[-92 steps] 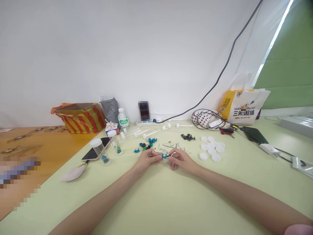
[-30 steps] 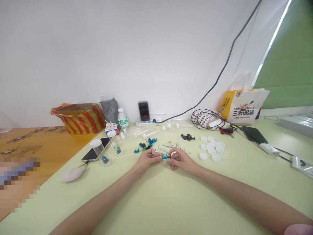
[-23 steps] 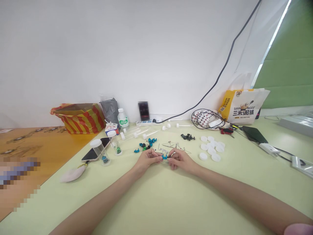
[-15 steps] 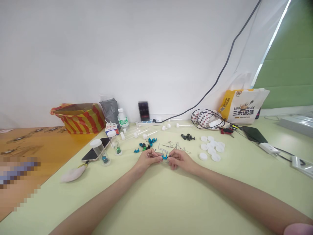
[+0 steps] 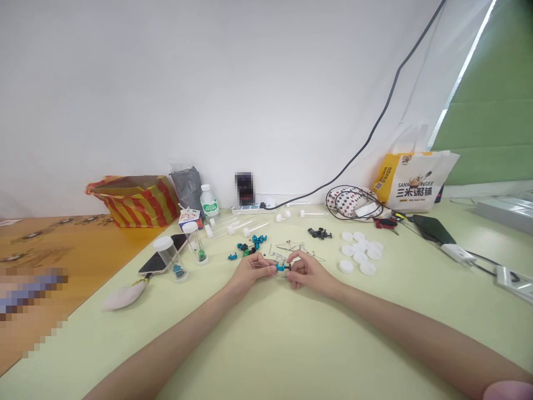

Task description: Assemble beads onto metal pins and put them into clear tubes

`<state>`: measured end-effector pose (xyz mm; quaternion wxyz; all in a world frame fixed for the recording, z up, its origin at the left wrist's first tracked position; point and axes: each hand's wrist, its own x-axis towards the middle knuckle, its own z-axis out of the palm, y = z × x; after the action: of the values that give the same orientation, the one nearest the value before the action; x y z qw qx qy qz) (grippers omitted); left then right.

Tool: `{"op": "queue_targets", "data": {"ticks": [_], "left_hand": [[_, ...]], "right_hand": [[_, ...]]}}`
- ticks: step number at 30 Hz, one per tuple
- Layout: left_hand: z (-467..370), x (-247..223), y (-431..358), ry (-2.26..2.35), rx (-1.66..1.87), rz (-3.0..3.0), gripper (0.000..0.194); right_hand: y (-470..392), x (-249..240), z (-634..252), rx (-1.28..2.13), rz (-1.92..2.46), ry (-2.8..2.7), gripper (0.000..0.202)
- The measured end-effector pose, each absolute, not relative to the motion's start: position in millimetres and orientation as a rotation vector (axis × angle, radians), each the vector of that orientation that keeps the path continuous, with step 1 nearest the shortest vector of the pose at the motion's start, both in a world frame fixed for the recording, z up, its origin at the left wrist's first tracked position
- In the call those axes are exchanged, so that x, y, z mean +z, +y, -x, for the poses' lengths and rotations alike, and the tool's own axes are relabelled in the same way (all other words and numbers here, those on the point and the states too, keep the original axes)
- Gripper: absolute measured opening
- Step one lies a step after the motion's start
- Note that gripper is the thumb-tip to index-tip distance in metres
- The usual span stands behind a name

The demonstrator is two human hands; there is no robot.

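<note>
My left hand is closed on a small blue metal part, which sticks out past its thumb and fingertip. A thin metal rod shows by the same fingers. Against the right end of the blue part sits a small black piece, pinched by my right hand. Just beyond the hands lie loose thin metal pins. To their left is a pile of blue parts with a few green and black ones, and one blue part lies apart.
Black parts and white round caps lie right of the pins. Two capped clear tubes stand at left near a phone. Farther back are clear tubes with white caps, a bottle and a cable.
The fingers of my right hand have shifted slightly, and more of the black piece shows beside the blue part. My left hand stays in place.
</note>
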<state>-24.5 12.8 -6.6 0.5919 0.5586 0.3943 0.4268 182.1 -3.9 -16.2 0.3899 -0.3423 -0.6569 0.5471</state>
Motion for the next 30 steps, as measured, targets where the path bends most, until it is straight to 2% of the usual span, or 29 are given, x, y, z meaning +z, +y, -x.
{"op": "queue_targets", "data": {"ticks": [30], "left_hand": [[25.0,-8.0,13.1,0.891,0.988,-1.307,0.029]], "right_hand": [[-0.3,-22.0,-181.5,1.422,0.840,-1.654,0.029]]}}
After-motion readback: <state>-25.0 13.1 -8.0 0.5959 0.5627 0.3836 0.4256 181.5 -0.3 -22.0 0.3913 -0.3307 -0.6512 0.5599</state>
